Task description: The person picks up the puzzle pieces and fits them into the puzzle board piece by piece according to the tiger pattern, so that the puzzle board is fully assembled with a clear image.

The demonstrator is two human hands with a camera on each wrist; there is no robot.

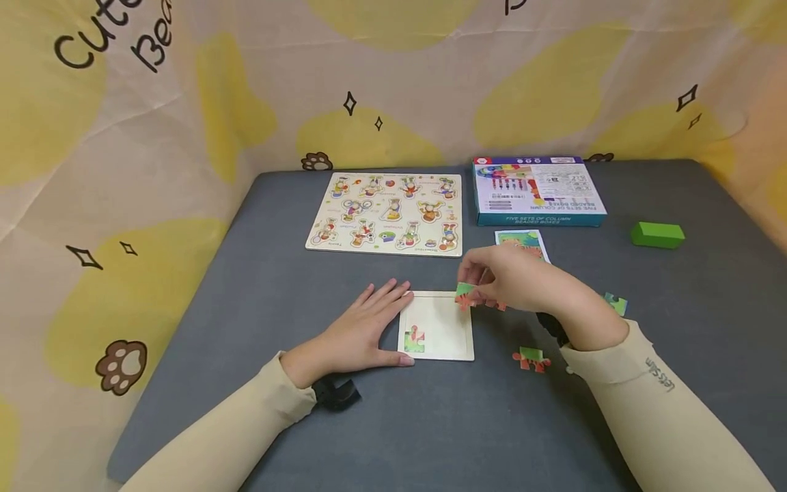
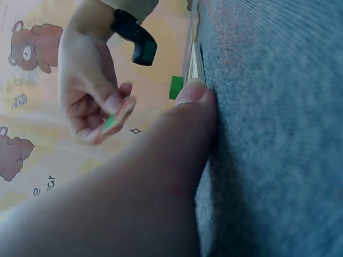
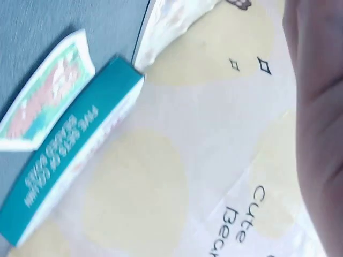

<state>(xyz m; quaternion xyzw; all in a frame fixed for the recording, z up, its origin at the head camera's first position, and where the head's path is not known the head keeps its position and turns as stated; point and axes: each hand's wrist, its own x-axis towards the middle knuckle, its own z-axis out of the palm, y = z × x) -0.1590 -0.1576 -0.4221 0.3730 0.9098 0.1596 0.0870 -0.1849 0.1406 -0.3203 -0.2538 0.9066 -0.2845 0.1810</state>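
Observation:
My left hand point(image 1: 359, 335) lies with fingers spread along the left side of a white puzzle tray point(image 1: 444, 335), its thumb at the tray's near edge. In the tray's near left corner sits one green-and-red jigsaw piece point(image 1: 415, 342). My right hand point(image 1: 519, 277) pinches another jigsaw piece point(image 1: 464, 291), green above and red below, over the tray's far right corner. The left wrist view shows this held piece point(image 2: 119, 115) between thumb and fingers. Loose jigsaw pieces lie to the right, including one point(image 1: 531, 355) nearer me and one point(image 1: 616, 303) partly behind the right forearm.
Behind the tray lies a wooden picture board point(image 1: 384, 213). A boxed set point(image 1: 537, 191) stands at the back, with a small picture card point(image 1: 522, 239) before it, partly covered by my right hand. A green block point(image 1: 658, 235) sits at right. Patterned cloth hangs behind the table.

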